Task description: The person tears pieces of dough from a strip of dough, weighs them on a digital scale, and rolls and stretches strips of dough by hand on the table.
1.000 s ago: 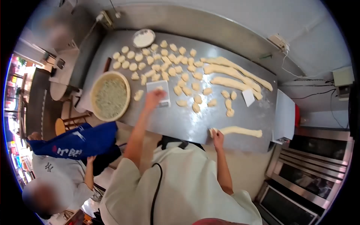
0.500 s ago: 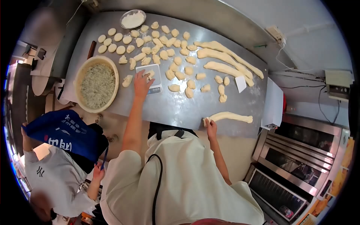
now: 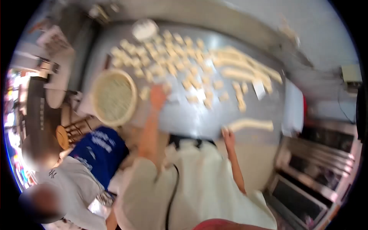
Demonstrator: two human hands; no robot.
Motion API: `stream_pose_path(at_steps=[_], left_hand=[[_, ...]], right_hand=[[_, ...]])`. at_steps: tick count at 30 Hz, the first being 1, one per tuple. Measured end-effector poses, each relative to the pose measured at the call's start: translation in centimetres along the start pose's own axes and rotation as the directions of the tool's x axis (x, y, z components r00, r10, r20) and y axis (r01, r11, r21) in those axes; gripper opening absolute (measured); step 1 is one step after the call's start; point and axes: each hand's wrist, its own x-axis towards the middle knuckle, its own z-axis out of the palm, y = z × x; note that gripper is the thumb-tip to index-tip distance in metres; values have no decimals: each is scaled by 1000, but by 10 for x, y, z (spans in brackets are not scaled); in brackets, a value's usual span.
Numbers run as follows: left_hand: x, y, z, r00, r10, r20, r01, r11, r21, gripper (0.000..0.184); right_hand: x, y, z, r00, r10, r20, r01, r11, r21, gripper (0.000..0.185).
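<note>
The view is blurred by motion. My left hand [image 3: 157, 96] rests over the small scale in the middle left of the metal table, beside a pale dough piece [image 3: 166, 87]; its fingers are smeared and I cannot make out their grip. Near the table's front edge, my right hand [image 3: 228, 135] is closed at the left end of a long dough strip [image 3: 251, 124]. Many cut dough pieces [image 3: 172, 55] lie spread across the back of the table. More long dough strips [image 3: 239, 61] lie at the back right, with a white scraper [image 3: 259, 90] against them.
A large bowl of filling [image 3: 132, 105] stands left of my left hand. A bowl of flour [image 3: 145, 30] sits at the back edge. A co-worker in a grey shirt with a blue apron [image 3: 101, 153] is close on my left. Ovens [image 3: 306, 172] stand at the right.
My view has swung, so the table appears farther right and lower. Both my hands keep about the same places on the table. The co-worker has bent over and the blue apron hangs lower.
</note>
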Motion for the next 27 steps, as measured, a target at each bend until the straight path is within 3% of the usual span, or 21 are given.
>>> stream_pose_path(at_steps=[1, 2, 3, 4, 6, 10, 12, 16, 18, 20, 22, 24, 25, 26, 27], left_hand=[[10, -3, 9, 998, -11, -68, 13, 1000, 27, 52], [22, 7, -1, 993, -40, -113, 30, 995, -91, 46], [27, 26, -13, 984, -69, -166, 50, 992, -116, 37], [36, 43, -26, 990, -139, 14, 137, 986, 92, 27], [30, 34, -16, 986, -155, -65, 150, 986, -77, 19], [34, 35, -21, 966, -253, -51, 243, 958, -154, 17], [35, 42, -26, 939, -343, 15, 334, 902, -275, 28], [35, 42, -19, 956, -292, 12, 290, 943, -162, 45], [32, 39, -19, 996, -91, 8, 90, 994, 68, 44], [23, 37, -23, 997, -81, 7, 80, 995, 63, 34], [42, 49, -23, 997, -72, -24, 72, 997, 20, 24], [44, 51, -23, 952, -293, 88, 303, 942, -144, 13], [40, 52, -20, 947, -317, 58, 322, 933, -161, 13], [35, 52, -17, 963, -269, 20, 269, 952, -149, 13], [34, 48, -19, 974, -226, -29, 220, 967, -127, 13]], right_hand=[[4, -14, 13, 997, -26, -69, 43, 968, 247, 37], [14, -22, 2, 999, -20, 40, 15, 993, 120, 35], [6, -35, 3, 997, -31, -68, 39, 992, 119, 32], [10, -18, 3, 998, 8, -57, -1, 992, 128, 33], [3, -41, 0, 998, 55, -29, -46, 971, 234, 32], [17, -21, 5, 1000, -25, -11, 27, 961, 277, 26], [15, -22, 2, 999, -32, 16, 26, 955, 295, 22], [16, -2, -9, 996, -69, 55, 55, 971, 232, 22], [22, 9, -16, 993, -107, 52, 93, 973, 213, 22], [27, 14, -20, 970, -207, 127, 185, 968, 168, 26], [20, -1, -33, 964, -246, 100, 237, 966, 100, 32], [34, 7, -40, 942, -299, 152, 304, 953, -7, 37], [41, 8, -44, 940, -296, 171, 313, 947, -76, 38], [45, 9, -43, 935, -293, 198, 323, 936, -141, 38], [41, 11, -42, 930, -300, 211, 322, 944, -75, 41]])
